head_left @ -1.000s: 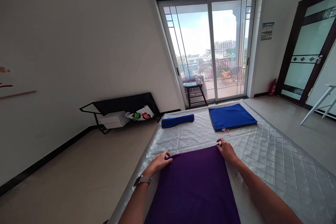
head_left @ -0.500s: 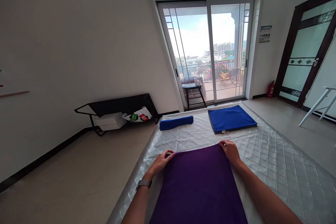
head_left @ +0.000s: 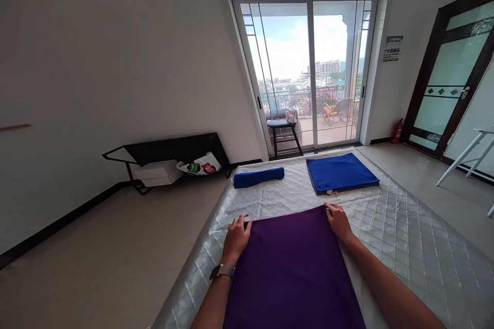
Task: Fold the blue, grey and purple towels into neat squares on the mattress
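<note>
Free lane beyond purple fabric (head_left: 293, 272); blue roll (head_left: 258, 178) blocks left, flat blue cloth (head_left: 342, 171) right.

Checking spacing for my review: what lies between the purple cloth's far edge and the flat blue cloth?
The head view shows quilted silver cover, plus a white tag at the near edge of the flat blue cloth.

The purple cloth (head_left: 289, 267) looks smooth and matt, the silvery mattress (head_left: 405, 236) quilted and glossy.
</note>
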Motion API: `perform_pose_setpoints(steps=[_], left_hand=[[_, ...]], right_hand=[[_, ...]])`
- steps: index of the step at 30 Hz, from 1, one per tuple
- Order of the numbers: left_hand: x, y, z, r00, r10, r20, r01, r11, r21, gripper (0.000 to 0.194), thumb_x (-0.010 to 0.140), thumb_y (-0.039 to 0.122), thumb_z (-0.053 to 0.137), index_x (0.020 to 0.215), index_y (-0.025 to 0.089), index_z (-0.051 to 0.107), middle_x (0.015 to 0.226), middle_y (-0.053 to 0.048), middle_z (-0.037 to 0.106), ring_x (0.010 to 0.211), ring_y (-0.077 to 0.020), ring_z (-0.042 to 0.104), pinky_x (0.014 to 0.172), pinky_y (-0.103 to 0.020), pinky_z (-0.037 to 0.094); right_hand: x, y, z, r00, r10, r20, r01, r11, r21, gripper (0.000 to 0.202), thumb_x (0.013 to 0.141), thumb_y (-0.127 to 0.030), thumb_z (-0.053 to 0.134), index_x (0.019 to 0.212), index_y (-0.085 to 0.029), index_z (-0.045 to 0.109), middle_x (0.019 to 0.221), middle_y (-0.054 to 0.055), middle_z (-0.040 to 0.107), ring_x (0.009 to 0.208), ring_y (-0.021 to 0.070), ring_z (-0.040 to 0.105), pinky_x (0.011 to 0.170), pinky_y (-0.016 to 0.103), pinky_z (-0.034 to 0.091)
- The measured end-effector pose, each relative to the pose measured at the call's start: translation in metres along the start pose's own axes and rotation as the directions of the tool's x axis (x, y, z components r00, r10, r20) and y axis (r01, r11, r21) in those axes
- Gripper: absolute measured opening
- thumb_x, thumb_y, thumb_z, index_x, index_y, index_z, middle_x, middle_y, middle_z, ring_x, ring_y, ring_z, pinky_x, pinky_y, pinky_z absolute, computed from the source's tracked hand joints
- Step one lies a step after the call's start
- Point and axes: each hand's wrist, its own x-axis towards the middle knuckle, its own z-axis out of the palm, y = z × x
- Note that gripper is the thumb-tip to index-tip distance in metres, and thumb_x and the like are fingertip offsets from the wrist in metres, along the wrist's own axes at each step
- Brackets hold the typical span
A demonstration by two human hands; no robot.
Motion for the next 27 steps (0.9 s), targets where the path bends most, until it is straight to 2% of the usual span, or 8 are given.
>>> perform_pose_setpoints(steps=[2,5,7,9,13,17,21,27], left_hand=[[-0.007,0.01,0.001,0.998,0.048,-0.04,-0.046,0.998,0.051,0.037,0.095,0.027,0.039,0.121,0.012,0.061,0.124,-0.02,0.063,0.118,-0.0329,0.059,0.103,-0.047,0.042],[-0.024,0.032,0.007,0.985,0.172,-0.022,-0.169,0.981,0.092,0.036,0.097,0.03,0.039,0.119,0.018,0.064,0.128,-0.015,0.063,0.121,-0.0299,0.056,0.107,-0.045,0.039],[-0.037,0.047,0.016,0.957,0.289,0.026,-0.29,0.949,0.126,0.038,0.098,0.038,0.042,0.125,0.023,0.064,0.133,-0.01,0.063,0.127,-0.028,0.053,0.11,-0.043,0.038],[-0.049,0.058,0.026,0.929,0.36,0.084,-0.369,0.914,0.167,0.045,0.098,0.048,0.044,0.135,0.027,0.058,0.143,-0.008,0.056,0.136,-0.0287,0.045,0.114,-0.045,0.034],[-0.061,0.066,0.038,0.931,0.314,0.185,-0.352,0.908,0.227,0.054,0.099,0.053,0.04,0.148,0.031,0.045,0.158,-0.006,0.04,0.146,-0.0292,0.032,0.118,-0.049,0.028],[-0.059,0.068,0.035,0.936,0.258,0.24,-0.323,0.9,0.292,0.056,0.1,0.055,0.035,0.151,0.032,0.038,0.16,-0.005,0.034,0.149,-0.027,0.027,0.12,-0.049,0.024],[-0.054,0.057,0.031,0.948,0.2,0.248,-0.279,0.896,0.345,0.06,0.1,0.059,0.031,0.153,0.032,0.033,0.161,-0.005,0.031,0.149,-0.0267,0.025,0.121,-0.05,0.023],[-0.041,0.004,0.025,0.967,0.089,0.238,-0.186,0.885,0.427,0.066,0.1,0.057,0.025,0.155,0.02,0.028,0.162,-0.014,0.026,0.149,-0.0278,0.025,0.118,-0.05,0.027]], right_hand=[[-0.004,-0.008,0.0,0.999,-0.013,-0.029,0.012,0.998,-0.055,0.043,0.094,-0.018,0.043,0.133,-0.017,0.063,0.135,0.013,0.063,0.124,0.0278,0.056,0.107,0.042,0.04],[-0.013,-0.025,0.006,0.992,-0.123,-0.03,0.117,0.982,-0.15,0.044,0.097,-0.023,0.042,0.137,-0.017,0.059,0.143,0.013,0.057,0.134,0.0272,0.048,0.114,0.044,0.032],[-0.02,-0.033,0.014,0.982,-0.184,0.028,0.186,0.967,-0.176,0.047,0.098,-0.03,0.043,0.141,-0.016,0.055,0.148,0.012,0.052,0.14,0.0261,0.042,0.118,0.043,0.026],[-0.026,-0.037,0.02,0.977,-0.178,0.115,0.198,0.962,-0.189,0.053,0.098,-0.037,0.043,0.146,-0.015,0.048,0.154,0.012,0.043,0.146,0.0266,0.033,0.12,0.044,0.022],[-0.031,-0.035,0.023,0.96,-0.074,0.268,0.138,0.963,-0.23,0.062,0.1,-0.041,0.035,0.153,-0.009,0.035,0.16,0.013,0.031,0.151,0.0253,0.02,0.121,0.045,0.017],[-0.03,-0.04,0.016,0.947,-0.003,0.321,0.1,0.953,-0.287,0.066,0.101,-0.043,0.027,0.156,-0.006,0.026,0.162,0.012,0.023,0.152,0.0218,0.011,0.122,0.04,0.011],[-0.03,-0.047,0.012,0.946,0.047,0.322,0.061,0.946,-0.319,0.066,0.101,-0.041,0.026,0.157,-0.005,0.021,0.164,0.012,0.018,0.153,0.0216,0.009,0.122,0.04,0.008],[-0.03,-0.046,0.014,0.947,0.052,0.318,0.042,0.959,-0.279,0.067,0.1,-0.041,0.028,0.156,-0.005,0.022,0.164,0.012,0.016,0.153,0.0224,0.008,0.122,0.041,0.007]])
